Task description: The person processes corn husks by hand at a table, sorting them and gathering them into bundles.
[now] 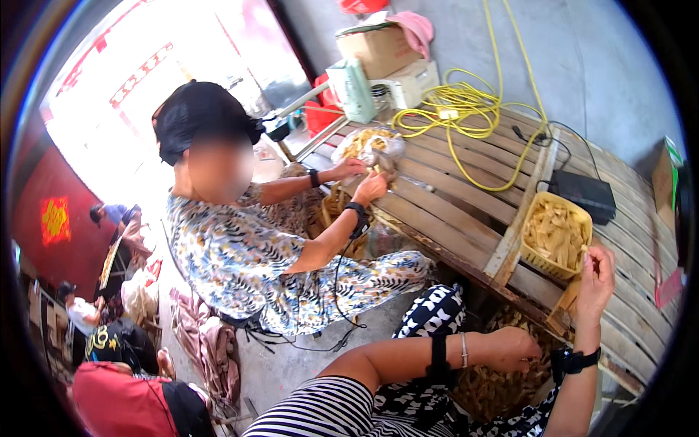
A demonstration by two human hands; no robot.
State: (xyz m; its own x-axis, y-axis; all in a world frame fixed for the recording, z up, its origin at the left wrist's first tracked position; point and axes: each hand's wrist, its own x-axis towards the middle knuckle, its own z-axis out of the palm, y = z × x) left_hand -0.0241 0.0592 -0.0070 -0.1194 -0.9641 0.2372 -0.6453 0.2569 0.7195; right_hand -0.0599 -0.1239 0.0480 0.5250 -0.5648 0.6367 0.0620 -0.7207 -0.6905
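Note:
My right hand [597,275] is raised at the near right corner of a yellow plastic basket [557,269], its fingertips pinched together by the rim. What they hold, if anything, is too small to make out. Flat tan strips [555,229] fill the basket, which stands on a slatted wooden bench. Lower down, my left hand [512,349] is curled closed above a heap of similar tan strips [495,386] beside my lap. Its fingertips point down and away, so their contents are hidden.
Across from me a person in a floral shirt works with both hands [370,188] at a plastic bag of strips [371,144]. A black box [582,195], a coiled yellow cable [466,109] and cartons [378,51] lie on the slatted bench [451,218]. Other people sit far left.

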